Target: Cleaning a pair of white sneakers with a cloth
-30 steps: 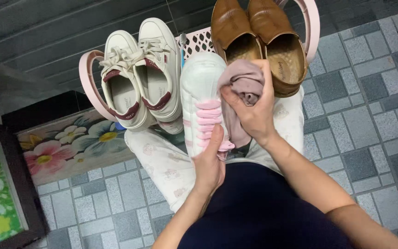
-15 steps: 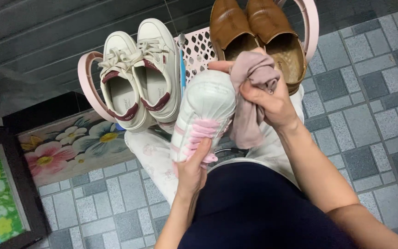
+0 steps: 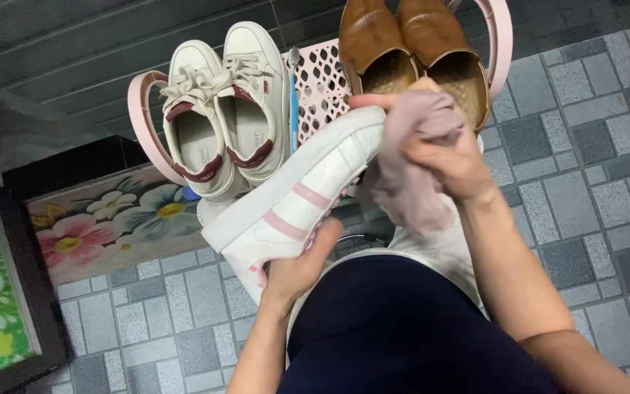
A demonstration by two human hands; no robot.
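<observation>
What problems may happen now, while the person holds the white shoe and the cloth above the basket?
The left hand grips the white shoe only at its heel end, so the tilted shoe might slip and fall.

The cloth in the right hand hangs loose near the brown shoes, so it may brush dirt onto them.

The cream shoes overhang the pink basket; a bump might tip them off.

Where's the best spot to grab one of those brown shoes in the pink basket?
Probably by the heel rim of the nearer brown leather shoe, coming from above. Its opening faces up and its heel points toward the person, so fingers can hook inside. The right hand is closest.
</observation>
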